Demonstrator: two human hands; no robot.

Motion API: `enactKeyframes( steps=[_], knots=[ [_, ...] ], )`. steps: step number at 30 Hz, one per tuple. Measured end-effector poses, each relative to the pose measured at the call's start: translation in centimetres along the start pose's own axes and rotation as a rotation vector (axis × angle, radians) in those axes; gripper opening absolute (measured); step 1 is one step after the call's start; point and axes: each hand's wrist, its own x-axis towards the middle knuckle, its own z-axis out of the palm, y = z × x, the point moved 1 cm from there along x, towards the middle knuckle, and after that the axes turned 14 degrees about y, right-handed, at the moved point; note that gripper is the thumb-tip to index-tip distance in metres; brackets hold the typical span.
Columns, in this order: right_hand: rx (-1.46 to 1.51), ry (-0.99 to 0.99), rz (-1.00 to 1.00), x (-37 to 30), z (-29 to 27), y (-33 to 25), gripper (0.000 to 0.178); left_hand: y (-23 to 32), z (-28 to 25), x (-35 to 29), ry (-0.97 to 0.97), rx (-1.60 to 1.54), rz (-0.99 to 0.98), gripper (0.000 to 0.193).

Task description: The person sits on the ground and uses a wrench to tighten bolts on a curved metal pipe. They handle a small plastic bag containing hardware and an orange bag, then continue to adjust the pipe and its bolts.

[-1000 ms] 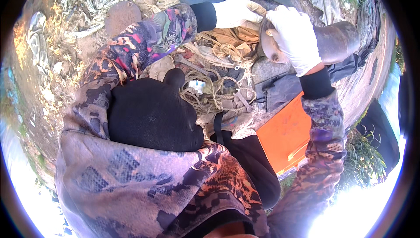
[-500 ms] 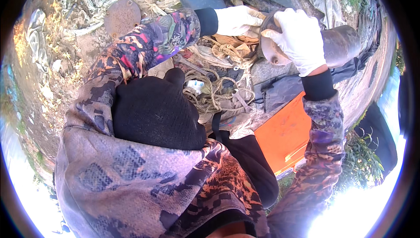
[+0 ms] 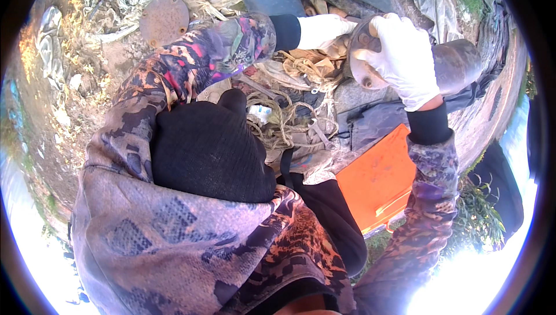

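Observation:
A rusty metal pipe (image 3: 463,63) with a round bolted flange (image 3: 360,63) at its near left end lies at the upper right. My right hand (image 3: 402,60), in a white glove, is closed over the flange from behind, thumb across its rim and fingers over the top. From the left, my left hand (image 3: 325,31), also white-gloved, reaches to the upper edge of the flange. Its fingers are bunched together there, and whatever they pinch is hidden. Crumpled tan cloth (image 3: 315,66) lies beneath that hand.
A loose round metal plate (image 3: 164,21) lies at the upper left. Tangled rope (image 3: 284,124), a spanner (image 3: 319,134) and a white-blue item (image 3: 260,112) are on the ground in the middle. An orange case (image 3: 376,179) is at the right, beside dark cloth (image 3: 382,118).
My left hand has shifted slightly right, closer against the flange's edge. My right hand and the pipe sit slightly lower and further right in the picture; the right grip stays.

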Motion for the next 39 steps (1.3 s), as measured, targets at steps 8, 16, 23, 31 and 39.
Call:
enactKeyframes(
  steps=[8,16,23,31,39],
  knots=[
    [-0.121,0.014,0.004,0.1,0.4,-0.5,0.021,-0.6,0.0,0.2,0.063,-0.108,-0.097,0.025],
    [-0.096,0.038,-0.009,0.1,0.3,-0.5,0.023,-0.9,-0.6,0.9,-0.014,-0.173,-0.099,0.028],
    [-0.113,0.029,-0.028,-0.2,0.9,-0.5,0.027,-1.1,-0.7,1.0,0.000,-0.162,-0.134,0.029],
    [-0.072,0.196,-0.053,-0.6,1.0,-0.5,0.031,-0.7,-0.8,1.2,-0.042,-0.194,-0.149,0.026],
    [-0.142,0.064,-0.074,0.4,-0.3,-1.0,0.025,-0.5,-1.8,1.3,-0.313,-0.173,-0.038,0.034]
  ],
)
